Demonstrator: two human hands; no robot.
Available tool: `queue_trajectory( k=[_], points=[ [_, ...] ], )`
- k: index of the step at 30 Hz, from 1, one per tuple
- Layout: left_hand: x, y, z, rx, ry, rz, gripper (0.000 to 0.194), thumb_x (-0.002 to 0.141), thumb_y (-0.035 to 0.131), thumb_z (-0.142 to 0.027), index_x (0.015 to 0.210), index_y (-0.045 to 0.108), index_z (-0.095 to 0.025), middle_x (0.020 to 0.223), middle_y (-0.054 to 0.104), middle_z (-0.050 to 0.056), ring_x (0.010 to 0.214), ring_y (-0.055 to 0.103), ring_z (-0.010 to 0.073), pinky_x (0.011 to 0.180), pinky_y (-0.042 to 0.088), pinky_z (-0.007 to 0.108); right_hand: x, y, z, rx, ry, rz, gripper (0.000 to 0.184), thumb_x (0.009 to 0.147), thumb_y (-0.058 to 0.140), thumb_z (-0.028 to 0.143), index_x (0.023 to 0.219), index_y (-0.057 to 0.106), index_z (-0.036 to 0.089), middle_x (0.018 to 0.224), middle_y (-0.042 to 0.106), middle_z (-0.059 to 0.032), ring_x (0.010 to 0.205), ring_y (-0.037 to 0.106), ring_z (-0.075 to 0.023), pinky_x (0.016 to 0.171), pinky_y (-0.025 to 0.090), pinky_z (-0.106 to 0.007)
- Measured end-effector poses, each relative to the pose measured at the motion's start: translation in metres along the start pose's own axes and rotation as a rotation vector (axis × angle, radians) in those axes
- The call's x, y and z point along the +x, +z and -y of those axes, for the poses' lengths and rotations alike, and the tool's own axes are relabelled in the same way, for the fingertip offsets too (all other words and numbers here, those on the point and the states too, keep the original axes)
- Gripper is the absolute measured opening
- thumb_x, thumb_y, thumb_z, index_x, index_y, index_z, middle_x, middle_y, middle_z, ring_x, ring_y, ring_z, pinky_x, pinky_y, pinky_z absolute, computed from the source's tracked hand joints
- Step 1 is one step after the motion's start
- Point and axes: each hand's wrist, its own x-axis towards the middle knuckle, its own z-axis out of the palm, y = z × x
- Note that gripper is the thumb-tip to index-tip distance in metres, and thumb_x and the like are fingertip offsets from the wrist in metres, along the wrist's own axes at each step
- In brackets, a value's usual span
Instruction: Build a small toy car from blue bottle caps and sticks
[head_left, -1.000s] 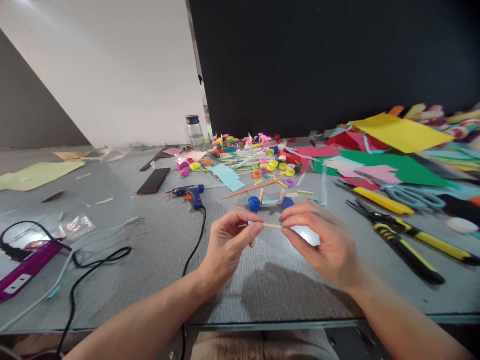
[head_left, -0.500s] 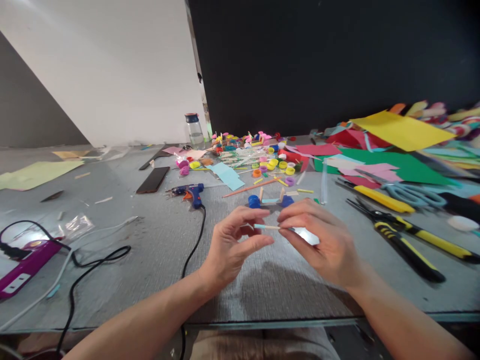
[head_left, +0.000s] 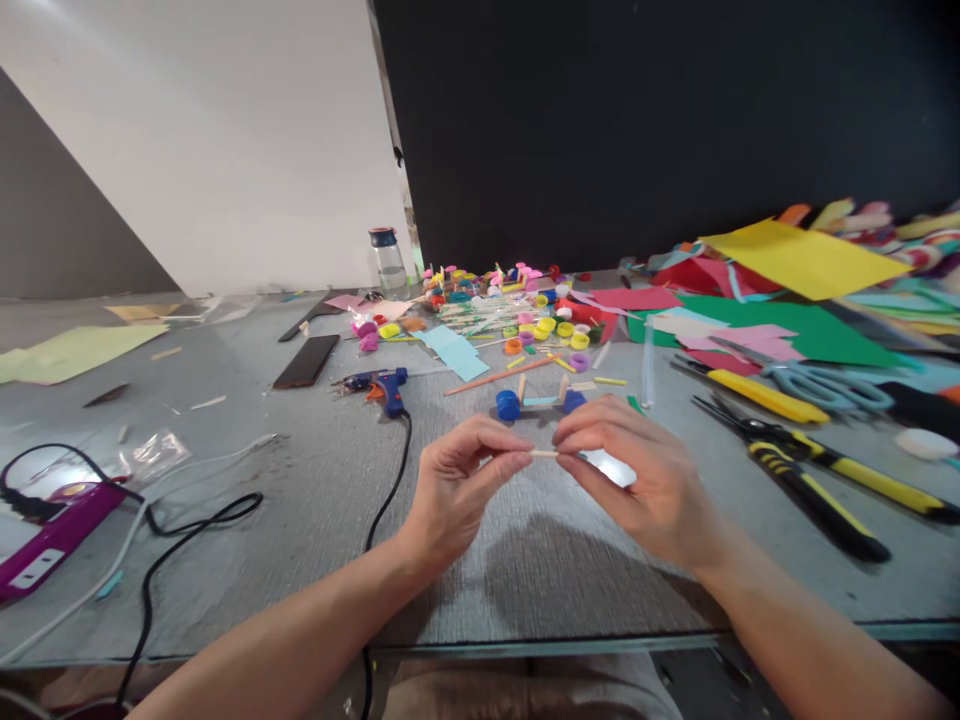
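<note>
While both hands are raised just above the grey table (head_left: 525,580), they pinch one thin pale stick (head_left: 545,454) between them. The left hand (head_left: 457,490) grips the stick's left end between thumb and forefinger; the right hand (head_left: 645,480) grips the right end in the same manner, with the remaining fingers curled loosely. The stick lies level, and only its short middle section is visible between the fingertips.

At 12 o'clock from the hands, near them on the table, stands a small assembly with two blue caps (head_left: 508,405) joined by a light blue strip. At 10 o'clock lies a blue glue gun (head_left: 382,385), its black cord running toward the table's near edge. At 3 o'clock lie yellow-handled pliers (head_left: 810,480). At 2 o'clock, further off, rest scissors (head_left: 825,392) beside a yellow utility knife (head_left: 757,398) and sheets of coloured paper (head_left: 795,335). At 12 o'clock, well apart, is a scatter of small coloured rings (head_left: 547,335). At 9 o'clock, at the far left edge, sits a magenta device (head_left: 45,545).
</note>
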Motion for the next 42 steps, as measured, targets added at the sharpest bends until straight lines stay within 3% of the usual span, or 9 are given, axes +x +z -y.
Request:
queue_trajectory(
  k=[3,5,7,15,19,30,42],
  points=[
    [0.001,-0.001,0.000,-0.017,-0.062,0.024,0.008,0.076,0.081,-0.020,0.083,0.080,-0.023,0.082,0.069,0.002,0.078,0.060,0.0131,0.074,0.049,0.025,0.000,-0.001,-0.001,0.008,0.015,0.005,0.010,0.093,0.063,0.010,0.093,0.061,0.020,0.095,0.067,-0.0050,0.090,0.062,-0.0196,0.080,0.050,-0.038],
    [0.001,-0.001,0.000,-0.054,-0.122,0.053,0.028,0.071,0.086,-0.022,0.098,0.080,-0.026,0.089,0.069,0.002,0.078,0.060,0.0129,0.074,0.050,0.025,0.001,-0.001,-0.001,0.024,0.043,0.006,0.009,0.095,0.062,0.012,0.093,0.062,0.021,0.095,0.066,-0.0049,0.090,0.062,-0.0198,0.080,0.050,-0.038],
    [0.002,-0.001,0.001,-0.074,-0.163,0.072,0.036,0.069,0.088,-0.023,0.104,0.079,-0.026,0.092,0.068,0.002,0.077,0.060,0.0125,0.073,0.051,0.025,0.001,-0.001,-0.001,0.046,0.085,-0.003,0.008,0.095,0.061,0.015,0.092,0.062,0.022,0.095,0.066,-0.0047,0.090,0.062,-0.0200,0.080,0.049,-0.038],
    [0.002,0.000,0.010,-0.144,-0.296,0.068,0.016,0.076,0.083,-0.026,0.091,0.079,-0.023,0.083,0.073,0.002,0.075,0.062,0.0124,0.074,0.048,0.024,0.003,0.001,0.002,0.186,0.246,0.032,0.012,0.097,0.059,0.017,0.086,0.064,0.021,0.092,0.067,-0.0027,0.088,0.063,-0.0169,0.079,0.049,-0.032],
    [0.001,0.002,0.015,-0.148,-0.269,0.077,0.009,0.080,0.080,-0.028,0.087,0.080,-0.023,0.075,0.069,0.000,0.073,0.058,0.0112,0.075,0.045,0.024,0.004,0.005,0.005,0.254,0.270,0.037,0.014,0.097,0.059,0.016,0.084,0.063,0.020,0.090,0.067,-0.0016,0.085,0.062,-0.0154,0.078,0.048,-0.031],
    [-0.001,0.001,0.014,-0.181,-0.117,0.075,0.012,0.087,0.074,-0.027,0.097,0.080,-0.027,0.082,0.067,0.000,0.075,0.057,0.0116,0.078,0.044,0.026,0.002,0.011,0.007,0.530,0.444,0.032,0.016,0.098,0.059,0.022,0.083,0.065,0.020,0.087,0.066,-0.0014,0.085,0.062,-0.0170,0.076,0.048,-0.031],
    [-0.005,0.003,0.007,-0.234,-0.059,0.108,0.012,0.091,0.071,-0.023,0.093,0.080,-0.029,0.093,0.068,0.000,0.076,0.059,0.0096,0.078,0.048,0.024,-0.001,0.010,0.014,0.596,0.502,0.082,0.015,0.099,0.060,0.027,0.087,0.067,0.022,0.093,0.068,-0.0022,0.092,0.063,-0.0184,0.081,0.047,-0.033]
  ],
)
